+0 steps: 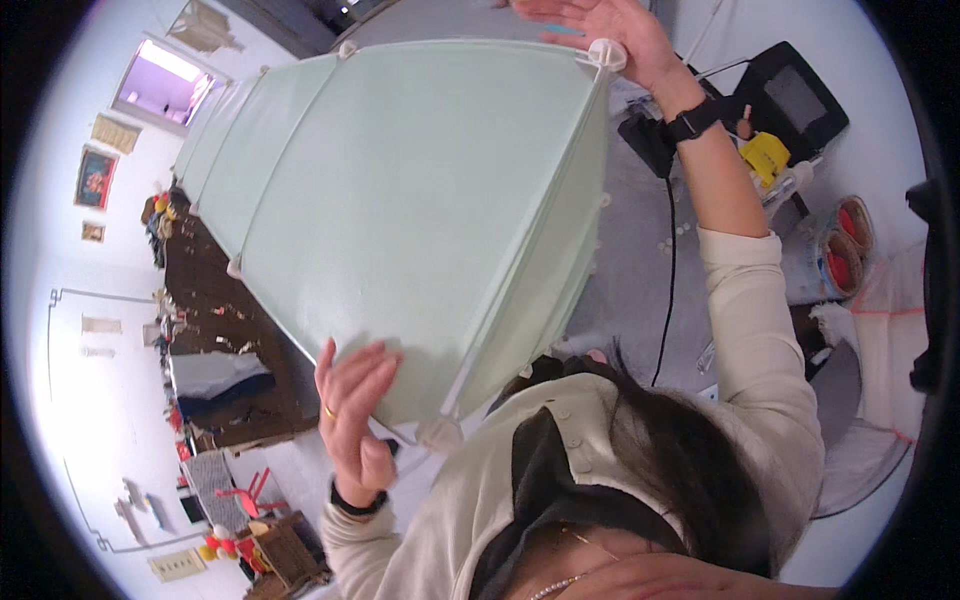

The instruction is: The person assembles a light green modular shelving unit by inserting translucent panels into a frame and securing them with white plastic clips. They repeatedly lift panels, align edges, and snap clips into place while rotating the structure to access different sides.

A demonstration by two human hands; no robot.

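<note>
A tall cabinet-like frame with pale green sheet panels [400, 170] stretches from close in front of me toward the far left. Thin rods cross it, and round whitish connectors sit at its corners and edges. My left hand [355, 410] rests with fingers extended on the near left edge of the panel, close to a cloudy corner connector [438, 433]. At the far right corner, the palm of my right hand [625, 30] is against another white connector [607, 54], its fingers stretched out. A small bit of turquoise shows beside those fingers.
A black cable [670, 270] runs over the grey floor on the right. Beyond it are a black open case [795, 100], a yellow object [765, 157] and a bag with red items [840, 255]. A dark brown table [215, 265] and a red chair [250, 495] stand left.
</note>
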